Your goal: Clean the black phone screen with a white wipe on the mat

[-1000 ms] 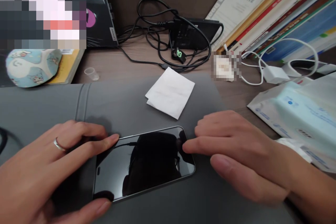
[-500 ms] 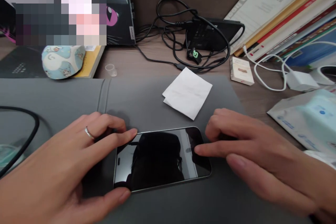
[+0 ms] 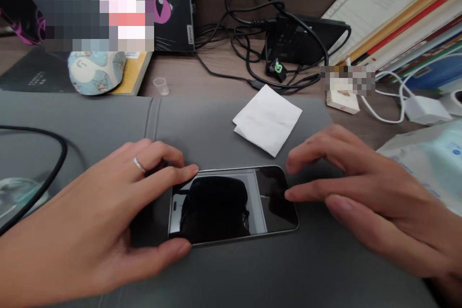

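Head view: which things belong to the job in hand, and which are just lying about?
In use:
phone
left hand, at its long edges
right hand, by one end

Apparently lying about:
folded white sheet, untouched
mouse
clear cup
power adapter
books

Two hands (image 3: pixel 111 207), one phone (image 3: pixel 216 207), one ring (image 3: pixel 138 163), one folded paper (image 3: pixel 269 120), one mouse (image 3: pixel 96 73), one small cup (image 3: pixel 161 86).

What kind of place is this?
Looks like a personal desk, home or office, can't tell which: a laptop at the back, a row of books on the right, and a phone on a gray desk mat.
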Demonstrator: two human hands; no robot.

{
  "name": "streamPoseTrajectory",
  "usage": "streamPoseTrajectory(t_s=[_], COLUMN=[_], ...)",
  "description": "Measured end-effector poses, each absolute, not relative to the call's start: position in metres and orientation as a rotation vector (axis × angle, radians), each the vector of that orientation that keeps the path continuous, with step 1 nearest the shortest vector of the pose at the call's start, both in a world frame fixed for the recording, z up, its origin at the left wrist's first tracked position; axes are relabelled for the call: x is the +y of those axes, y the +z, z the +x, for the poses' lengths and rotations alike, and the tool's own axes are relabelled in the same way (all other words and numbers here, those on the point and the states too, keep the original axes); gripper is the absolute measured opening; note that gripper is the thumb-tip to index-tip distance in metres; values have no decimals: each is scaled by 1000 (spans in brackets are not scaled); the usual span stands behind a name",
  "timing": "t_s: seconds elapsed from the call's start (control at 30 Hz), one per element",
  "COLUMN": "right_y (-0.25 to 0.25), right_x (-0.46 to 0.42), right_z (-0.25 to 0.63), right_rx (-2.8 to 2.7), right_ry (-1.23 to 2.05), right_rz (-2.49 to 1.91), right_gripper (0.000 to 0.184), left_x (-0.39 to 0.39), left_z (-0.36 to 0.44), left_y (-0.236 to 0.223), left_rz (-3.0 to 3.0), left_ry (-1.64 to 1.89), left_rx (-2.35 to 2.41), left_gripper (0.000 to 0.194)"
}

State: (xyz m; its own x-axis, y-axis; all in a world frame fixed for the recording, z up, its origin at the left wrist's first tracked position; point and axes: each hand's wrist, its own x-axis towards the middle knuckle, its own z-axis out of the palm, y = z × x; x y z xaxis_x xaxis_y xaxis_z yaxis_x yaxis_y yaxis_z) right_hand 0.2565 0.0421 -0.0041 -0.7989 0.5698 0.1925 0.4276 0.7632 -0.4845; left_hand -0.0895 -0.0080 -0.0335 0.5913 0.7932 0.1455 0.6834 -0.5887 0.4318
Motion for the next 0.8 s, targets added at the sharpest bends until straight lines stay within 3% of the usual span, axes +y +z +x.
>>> streamPoseTrajectory(t_s=[0.4,0.8], right_y=[14,36], right_x=[41,47], right_z=[227,147], right_rx=[-2860,-3048], right_ry=[433,484], right_rz=[-661,-419], right_gripper=[34,37], left_x=[-6,-5], left_z=[-88,-90], left_y=[-26,-33], left_rz=[2608,2668], left_ry=[403,484], left_rx=[1146,1128], left_gripper=[52,54])
